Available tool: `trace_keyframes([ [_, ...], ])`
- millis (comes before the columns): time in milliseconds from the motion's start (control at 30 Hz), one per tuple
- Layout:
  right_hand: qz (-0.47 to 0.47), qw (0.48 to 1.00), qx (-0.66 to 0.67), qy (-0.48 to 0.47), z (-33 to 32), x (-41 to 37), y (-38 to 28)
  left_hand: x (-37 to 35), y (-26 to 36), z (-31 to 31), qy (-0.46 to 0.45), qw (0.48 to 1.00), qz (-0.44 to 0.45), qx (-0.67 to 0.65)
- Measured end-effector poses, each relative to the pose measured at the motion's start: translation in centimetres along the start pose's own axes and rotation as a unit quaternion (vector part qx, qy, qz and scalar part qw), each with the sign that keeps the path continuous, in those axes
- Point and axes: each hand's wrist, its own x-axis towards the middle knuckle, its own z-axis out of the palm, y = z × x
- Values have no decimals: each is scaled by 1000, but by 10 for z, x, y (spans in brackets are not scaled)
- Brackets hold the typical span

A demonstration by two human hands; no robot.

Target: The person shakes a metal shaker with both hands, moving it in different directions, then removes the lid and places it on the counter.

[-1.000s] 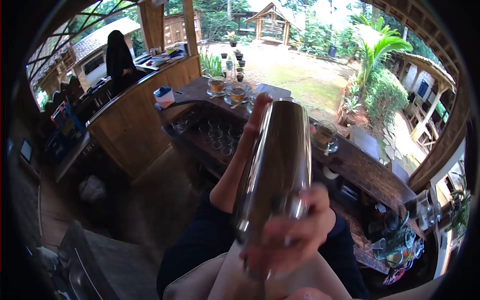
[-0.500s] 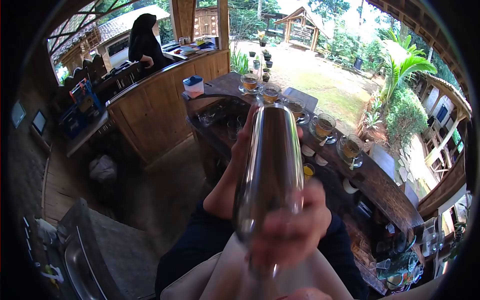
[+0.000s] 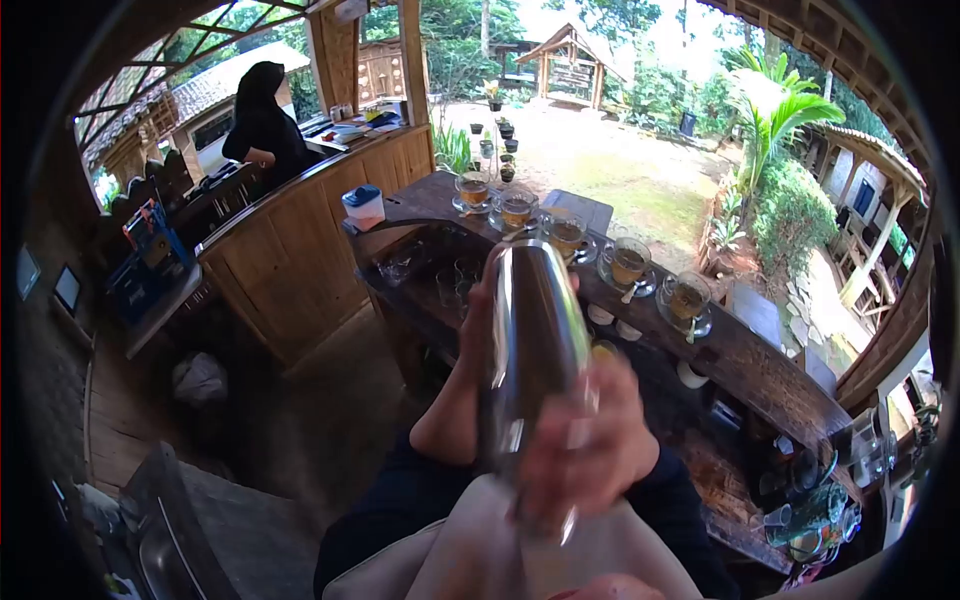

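Note:
A shiny metal cocktail shaker (image 3: 530, 320) is held up in front of my body, gripped in both hands and tilted away from me. My left hand (image 3: 477, 315) wraps its far end from the left side, with most of the fingers hidden behind the metal. Around the near end, the fingers of my right hand (image 3: 590, 445) are closed; they are blurred by motion. Past the shaker, several glass cups with amber drink, such as one cup (image 3: 628, 262), sit on glass saucers with spoons along the wooden counter (image 3: 770, 385).
A tub with a blue lid (image 3: 363, 207) stands at the counter's far left end. Glassware (image 3: 815, 515) crowds the lower right. A metal sink (image 3: 165, 550) is at lower left. Behind another wooden counter (image 3: 310, 220), a person in black (image 3: 265, 125) stands. Beyond lies a garden.
My view has swung a little right, so the cups and the other counter appear further left. The shaker, still in both hands, sits slightly lower in view.

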Motion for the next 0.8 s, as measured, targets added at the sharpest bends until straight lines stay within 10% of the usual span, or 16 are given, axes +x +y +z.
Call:
trace_keyframes([
  [67, 378, 893, -96, -223, -23, -1, 25, 23, -16, -22, 225, 964, -69, -123],
  [100, 308, 944, -102, -60, -11, -29, 48, 18, -37, -70, 149, 987, 6, 61],
  [133, 473, 874, -107, -36, -7, -39, 60, 26, -37, -43, 403, 903, -138, -46],
  [167, 599, 796, -75, -48, -16, -50, 68, 26, -48, -68, 428, 889, -142, -80],
  [233, 479, 867, -117, -71, -24, -29, 55, 39, -58, -79, 439, 878, -155, -110],
  [333, 173, 936, -182, -248, -38, 32, 9, 55, -31, 5, 12, 952, -232, -198],
  [433, -99, 973, -133, -159, -49, -3, -4, 60, -51, 36, -207, 976, -49, -55],
  [500, -184, 976, -113, -26, -60, -6, 10, 82, -64, 44, -90, 983, -145, -70],
  [533, 29, 961, -149, -230, -108, 15, 3, 97, -69, 52, 51, 967, -227, -105],
  [567, 48, 947, -211, -238, -125, 22, 30, 110, -79, 23, 29, 965, -254, -66],
  [633, 467, 869, -166, -5, -142, 2, 48, 133, -115, -42, 19, 955, -265, -132],
  [667, 509, 844, -155, 69, -156, 4, 45, 147, -137, -102, -18, 940, -308, -148],
  [800, 130, 918, -316, -201, -179, 69, -37, 133, -144, 76, -21, 946, -321, -43],
])
